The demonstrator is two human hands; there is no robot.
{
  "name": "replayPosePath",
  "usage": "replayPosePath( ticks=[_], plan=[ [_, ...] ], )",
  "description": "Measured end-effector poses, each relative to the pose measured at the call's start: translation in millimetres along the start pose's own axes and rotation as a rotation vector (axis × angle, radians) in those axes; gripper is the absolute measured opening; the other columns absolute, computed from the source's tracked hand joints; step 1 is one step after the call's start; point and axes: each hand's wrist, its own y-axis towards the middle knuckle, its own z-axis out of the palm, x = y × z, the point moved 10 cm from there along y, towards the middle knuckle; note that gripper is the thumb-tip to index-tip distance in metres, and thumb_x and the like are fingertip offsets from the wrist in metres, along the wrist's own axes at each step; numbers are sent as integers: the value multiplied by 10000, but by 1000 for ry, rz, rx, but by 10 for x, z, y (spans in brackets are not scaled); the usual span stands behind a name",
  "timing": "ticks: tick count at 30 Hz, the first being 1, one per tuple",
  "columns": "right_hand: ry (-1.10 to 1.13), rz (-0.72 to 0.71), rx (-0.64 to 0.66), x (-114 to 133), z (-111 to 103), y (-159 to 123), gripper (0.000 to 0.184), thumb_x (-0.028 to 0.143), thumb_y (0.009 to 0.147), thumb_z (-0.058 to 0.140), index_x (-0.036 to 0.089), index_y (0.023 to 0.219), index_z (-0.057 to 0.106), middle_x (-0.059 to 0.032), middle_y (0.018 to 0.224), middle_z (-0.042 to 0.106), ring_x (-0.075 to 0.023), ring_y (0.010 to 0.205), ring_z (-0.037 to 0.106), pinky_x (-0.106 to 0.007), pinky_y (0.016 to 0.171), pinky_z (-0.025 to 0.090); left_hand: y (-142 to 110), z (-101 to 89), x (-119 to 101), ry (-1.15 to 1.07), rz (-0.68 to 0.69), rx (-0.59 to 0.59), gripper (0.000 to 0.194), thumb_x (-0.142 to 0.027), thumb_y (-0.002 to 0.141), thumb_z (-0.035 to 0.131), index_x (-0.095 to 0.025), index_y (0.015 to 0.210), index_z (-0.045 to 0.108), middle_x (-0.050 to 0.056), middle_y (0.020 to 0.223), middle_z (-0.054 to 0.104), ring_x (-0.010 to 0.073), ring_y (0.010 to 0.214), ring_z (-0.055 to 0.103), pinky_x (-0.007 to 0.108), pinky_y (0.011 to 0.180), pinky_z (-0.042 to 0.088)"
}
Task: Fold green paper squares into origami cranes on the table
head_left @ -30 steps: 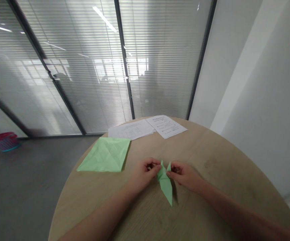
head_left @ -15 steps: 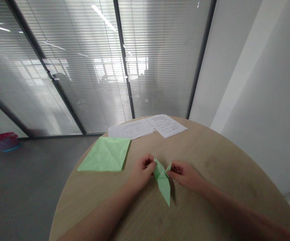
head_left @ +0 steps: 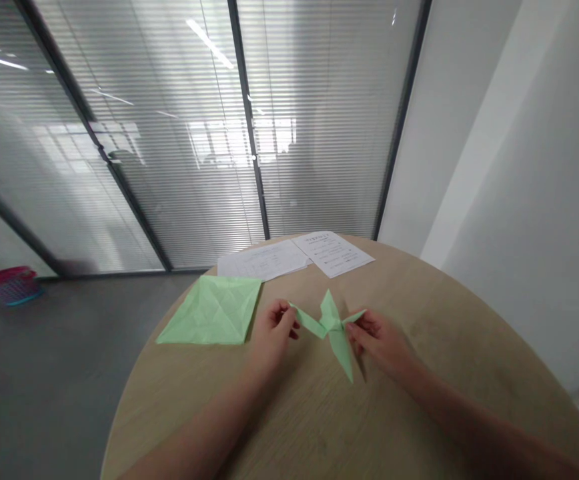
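Note:
A light green origami crane [head_left: 333, 325] is stretched between my two hands just over the table. My left hand [head_left: 275, 332] pinches the tip of the narrow strip that juts out on its left side. On the other side, my right hand [head_left: 375, 339] grips the short pointed end near the body. Two broader points show between the hands, one aimed away from me and a longer one aimed toward me. Left of my left hand lies a creased, light green square of paper [head_left: 214, 310].
Printed white sheets [head_left: 334, 252] overlap more white papers [head_left: 264, 260] at the far side of the round wooden table [head_left: 289, 427]. A red and blue plastic basket [head_left: 9, 285] stands on the floor at far left. A glass partition with blinds rises behind the table.
My hands have moved apart, and the origami has opened out between them. Its left strip now extends sideways, and the far point shows fully.

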Motion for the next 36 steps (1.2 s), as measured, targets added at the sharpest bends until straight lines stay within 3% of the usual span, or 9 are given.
replayPosePath(
  ticks=[4, 8, 11, 15, 18, 24, 28, 31, 36],
  plan=[
    [80, -63, -116, 82, -87, -38, 409, 615, 775, 773, 229, 874, 686, -17, 682, 660, -197, 613, 631, -294, 508, 506, -5, -60, 86, -97, -107, -65, 234, -403, 746, 682, -204, 777, 564, -24, 645, 580, 144, 622, 571, 235, 525, 487],
    [142, -66, -118, 166, -67, -73, 416, 613, 758, 789, 225, 859, 678, -29, 684, 674, -196, 594, 633, -293, 480, 494, 2, -82, 137, -111, -141, -66, 199, -375, 724, 669, -206, 771, 573, -12, 675, 581, 158, 660, 573, 240, 543, 479],
    [159, -57, -127, 217, -101, -61, 379, 584, 770, 787, 228, 808, 660, -12, 664, 653, -172, 550, 596, -291, 480, 486, 22, 34, 146, 44, -124, 89, 120, -320, 726, 613, -204, 708, 583, 5, 700, 582, 172, 690, 568, 258, 573, 474],
    [145, -59, -158, 233, -182, -11, 349, 563, 802, 762, 239, 777, 635, 5, 644, 625, -159, 527, 560, -292, 486, 475, -76, 328, 16, 413, 91, 391, 118, -230, 754, 598, -194, 644, 623, 42, 767, 629, 198, 784, 598, 284, 680, 466],
    [100, -56, -125, 204, -149, 6, 348, 566, 805, 756, 244, 776, 628, -1, 658, 642, -167, 544, 581, -295, 500, 476, -175, 423, -63, 515, 195, 452, 119, -258, 834, 632, -198, 808, 731, 76, 934, 696, 224, 881, 640, 302, 726, 479],
    [53, -45, 68, 168, 100, -75, 323, 550, 847, 740, 244, 831, 638, -4, 678, 665, -177, 601, 627, -293, 536, 488, -171, 427, -11, 225, 52, 443, 309, -379, 879, 693, -191, 1120, 737, 97, 1018, 751, 246, 955, 674, 365, 870, 501],
    [46, -20, 181, 189, 231, -150, 313, 521, 844, 757, 227, 845, 649, -16, 703, 680, -179, 643, 651, -285, 553, 505, -222, 514, 89, 121, -74, 541, 335, -489, 871, 710, -165, 943, 757, 60, 844, 734, 189, 769, 636, 311, 744, 467],
    [63, -23, 215, 228, 292, -182, 302, 499, 839, 767, 216, 869, 667, -23, 724, 686, -177, 666, 656, -275, 555, 506, -250, 505, 120, 114, -98, 522, 379, -531, 802, 788, -158, 780, 723, 33, 716, 678, 155, 661, 577, 280, 653, 414],
    [183, 31, 179, 211, 327, -174, 376, 465, 761, 839, 221, 959, 633, -6, 718, 692, -181, 647, 663, -263, 515, 490, -291, 479, 106, -30, -153, 457, 376, -501, 735, 859, -166, 788, 696, 31, 739, 681, 143, 656, 584, 259, 624, 405]
  ],
)
